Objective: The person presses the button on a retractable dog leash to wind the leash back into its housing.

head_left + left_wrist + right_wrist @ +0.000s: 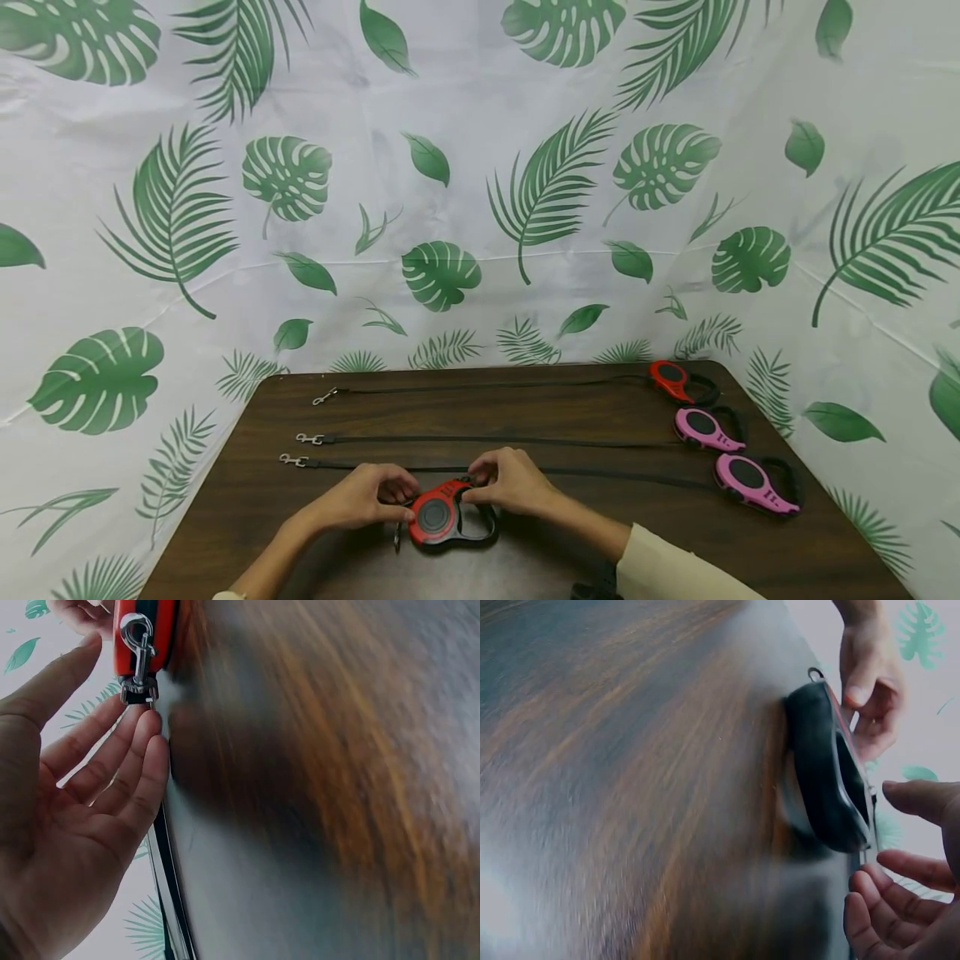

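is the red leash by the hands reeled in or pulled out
Reeled in: the red leash has its metal clip right at the housing, no strap trailing, unlike the three stretched leashes behind.

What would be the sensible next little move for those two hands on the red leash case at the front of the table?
Probably pinch the metal clip with the left hand and draw it leftward while the right hand steadies the red leash case. Its strap looks fully wound in, the clip sits right at the case, and the three other leashes lie stretched across the table.
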A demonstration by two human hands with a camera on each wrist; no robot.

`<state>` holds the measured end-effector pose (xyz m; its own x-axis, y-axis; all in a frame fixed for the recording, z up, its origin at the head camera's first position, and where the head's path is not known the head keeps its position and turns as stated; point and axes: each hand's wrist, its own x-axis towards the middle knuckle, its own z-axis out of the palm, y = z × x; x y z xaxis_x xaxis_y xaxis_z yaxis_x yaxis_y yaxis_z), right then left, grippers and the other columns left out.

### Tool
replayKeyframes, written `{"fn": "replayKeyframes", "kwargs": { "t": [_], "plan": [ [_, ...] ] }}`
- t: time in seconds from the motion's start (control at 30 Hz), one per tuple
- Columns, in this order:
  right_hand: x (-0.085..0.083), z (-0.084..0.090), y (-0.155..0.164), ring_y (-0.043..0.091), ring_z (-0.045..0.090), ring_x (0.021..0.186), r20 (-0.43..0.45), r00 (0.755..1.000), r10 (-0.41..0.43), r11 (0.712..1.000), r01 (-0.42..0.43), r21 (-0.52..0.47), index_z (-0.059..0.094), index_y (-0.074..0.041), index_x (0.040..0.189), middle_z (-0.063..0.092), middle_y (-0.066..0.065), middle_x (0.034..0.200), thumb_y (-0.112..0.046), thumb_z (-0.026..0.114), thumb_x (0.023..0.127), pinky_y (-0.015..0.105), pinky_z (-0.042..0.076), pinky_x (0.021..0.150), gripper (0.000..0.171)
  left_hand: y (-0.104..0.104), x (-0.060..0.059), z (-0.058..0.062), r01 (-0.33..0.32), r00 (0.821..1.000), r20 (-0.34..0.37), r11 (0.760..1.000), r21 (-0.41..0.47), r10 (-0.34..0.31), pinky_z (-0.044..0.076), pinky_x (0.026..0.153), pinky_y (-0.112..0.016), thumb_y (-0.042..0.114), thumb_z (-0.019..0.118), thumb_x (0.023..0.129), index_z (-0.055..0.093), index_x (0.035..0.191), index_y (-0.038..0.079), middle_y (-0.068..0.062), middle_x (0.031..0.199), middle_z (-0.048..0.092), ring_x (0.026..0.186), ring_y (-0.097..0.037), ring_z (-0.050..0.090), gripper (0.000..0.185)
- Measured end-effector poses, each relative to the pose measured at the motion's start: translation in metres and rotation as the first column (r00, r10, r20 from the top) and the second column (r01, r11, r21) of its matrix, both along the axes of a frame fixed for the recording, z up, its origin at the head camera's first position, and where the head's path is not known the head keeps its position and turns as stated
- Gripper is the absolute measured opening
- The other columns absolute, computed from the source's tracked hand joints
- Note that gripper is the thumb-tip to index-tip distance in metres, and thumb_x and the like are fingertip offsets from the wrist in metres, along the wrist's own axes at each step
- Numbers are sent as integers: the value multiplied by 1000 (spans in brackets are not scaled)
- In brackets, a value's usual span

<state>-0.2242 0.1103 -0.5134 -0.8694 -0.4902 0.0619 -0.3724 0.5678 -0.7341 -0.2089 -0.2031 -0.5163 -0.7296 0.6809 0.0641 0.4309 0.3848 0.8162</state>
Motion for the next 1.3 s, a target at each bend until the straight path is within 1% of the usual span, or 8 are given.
{"fn": "replayKeyframes", "kwargs": {
  "t": [0.07, 0.1, 0.27, 0.43, 0.7, 0.93, 1.13, 1.3],
  "plan": [
    [-1, 2, 4, 2, 61, 71, 2, 1000, 15, 1000, -15, -5, 80, -9, 107, 74, -3, 88, -33, 92, 82, 23, 51, 64, 37, -2, 1, 1, -23, 999, -31, 1000, 0, 23, 61, 85, -35, 26, 84, 93, 71, 121, 1, -6, 109, 75, 95, -17, 72, 40],
    [-1, 3, 7, 2, 62, 72, 6, 1000, 23, 1000, -23, -11, 80, -9, 109, 75, -2, 90, -32, 92, 84, 23, 51, 64, 37, -1, 4, 6, -47, 998, -34, 999, -5, 47, 61, 85, -37, 24, 84, 93, 71, 121, -1, -11, 109, 75, 95, -21, 72, 40],
    [-3, 10, 21, 3, 66, 78, 26, 998, 56, 998, -55, -32, 77, -6, 117, 76, 2, 99, -31, 89, 88, 24, 55, 71, 40, -7, 4, 5, -80, 987, -135, 997, 15, 81, 61, 84, -38, 22, 84, 93, 71, 121, -1, -12, 111, 76, 94, -21, 73, 39],
    [-4, 15, 37, 8, 68, 86, 7, 996, 89, 996, -88, -25, 75, -4, 124, 76, 5, 105, -34, 87, 90, 26, 57, 78, 47, -14, 4, 6, -103, 980, -166, 994, 43, 109, 61, 86, -41, 22, 84, 94, 69, 124, -2, -15, 113, 75, 96, -25, 74, 42],
    [-10, 20, 64, 21, 72, 105, -62, 985, 164, 986, -165, -22, 72, -4, 131, 75, 10, 123, -38, 85, 92, 35, 59, 90, 53, -29, 1, 5, -157, 947, -279, 987, 38, 161, 59, 91, -47, 26, 84, 93, 69, 128, 0, -13, 117, 76, 105, -28, 73, 45],
    [-13, 25, 88, 21, 71, 109, -118, 973, 197, 980, -198, 7, 70, -5, 134, 75, 10, 124, -41, 83, 93, 45, 57, 94, 57, -44, 0, 6, -193, 933, -303, 981, 30, 193, 59, 92, -46, 25, 87, 91, 70, 127, 1, -14, 120, 76, 109, -31, 73, 47],
    [-17, 27, 110, 22, 70, 110, -151, 966, 212, 977, -208, 40, 70, -6, 135, 75, 9, 123, -44, 84, 91, 43, 57, 97, 59, -56, -2, 5, -218, 925, -316, 976, 17, 212, 60, 92, -41, 26, 86, 91, 70, 127, 1, -15, 120, 76, 109, -33, 72, 47],
    [-21, 29, 128, 25, 70, 111, -179, 955, 237, 972, -230, 58, 70, -10, 135, 74, 9, 124, -43, 84, 91, 47, 57, 97, 56, -63, 1, 7, -243, 921, -308, 970, 17, 236, 60, 91, -44, 23, 87, 90, 70, 128, 2, -15, 120, 76, 108, -33, 73, 46]
  ]
}}
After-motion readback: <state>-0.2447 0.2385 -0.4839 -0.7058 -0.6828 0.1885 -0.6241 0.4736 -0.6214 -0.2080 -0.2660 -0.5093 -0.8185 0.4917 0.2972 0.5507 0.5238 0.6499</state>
